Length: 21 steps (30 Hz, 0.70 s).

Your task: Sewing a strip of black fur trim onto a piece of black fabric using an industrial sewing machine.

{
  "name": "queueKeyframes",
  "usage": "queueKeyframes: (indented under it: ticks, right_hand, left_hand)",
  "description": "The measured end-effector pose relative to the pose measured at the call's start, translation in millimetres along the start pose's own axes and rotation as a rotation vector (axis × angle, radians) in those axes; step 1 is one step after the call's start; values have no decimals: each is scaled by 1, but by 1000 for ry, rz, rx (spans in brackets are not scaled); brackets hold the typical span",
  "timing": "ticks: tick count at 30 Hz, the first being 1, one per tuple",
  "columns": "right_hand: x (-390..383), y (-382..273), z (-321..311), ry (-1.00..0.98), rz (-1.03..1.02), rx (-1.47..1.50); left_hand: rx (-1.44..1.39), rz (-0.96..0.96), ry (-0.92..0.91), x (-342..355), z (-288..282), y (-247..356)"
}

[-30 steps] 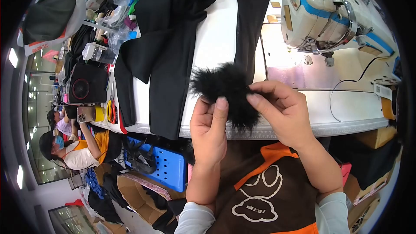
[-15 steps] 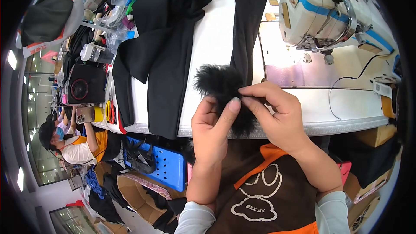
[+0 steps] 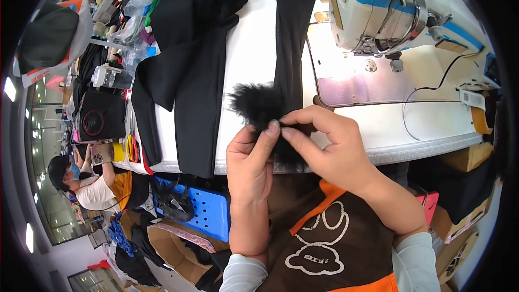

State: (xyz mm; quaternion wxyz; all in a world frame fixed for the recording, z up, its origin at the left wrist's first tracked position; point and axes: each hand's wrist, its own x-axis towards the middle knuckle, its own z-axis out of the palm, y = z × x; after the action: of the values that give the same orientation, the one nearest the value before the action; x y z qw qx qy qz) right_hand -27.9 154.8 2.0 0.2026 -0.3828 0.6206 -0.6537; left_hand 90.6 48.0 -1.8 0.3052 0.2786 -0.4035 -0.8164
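Note:
A piece of fluffy black fur trim (image 3: 258, 104) is held up over the table's front edge, between my two hands. My left hand (image 3: 251, 157) grips it from the left, thumb pressed on the fur. From the right, my right hand (image 3: 327, 143) pinches its edge between thumb and forefinger, close to the left thumb. Part of the fur hangs below the fingers. Behind it a long black fabric strip (image 3: 291, 38) runs up the white table, and a folded black garment (image 3: 197, 70) lies to the left.
A white and blue sewing machine (image 3: 378, 11) stands at the back right, over its metal plate (image 3: 351, 84). Yellow-handled scissors (image 3: 130, 146) lie at the table's left end, near a black box (image 3: 100, 116). Below are a blue plastic stool (image 3: 208, 211) and a cardboard box (image 3: 173, 246). A co-worker (image 3: 94, 189) sits at left.
My view has shifted, so the table and machine appear further left. My hands still hold the fur, and the right thumb and forefinger have drawn a little closer to the left thumb.

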Motion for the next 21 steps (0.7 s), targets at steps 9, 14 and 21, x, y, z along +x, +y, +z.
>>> queueKeyframes:
  ticks: [9, 14, 21]
  right_hand:
    - [-10, 5, 20, 24, 135, 99]
    - [-1, 2, 32, 42, 84, 219]
    - [3, 7, 48, 57, 116, 183]
  left_hand:
    - [291, 214, 58, -1, 13, 12]
    - [352, 331, 77, 4, 15, 25]
    - [307, 352, 94, 6, 15, 30]
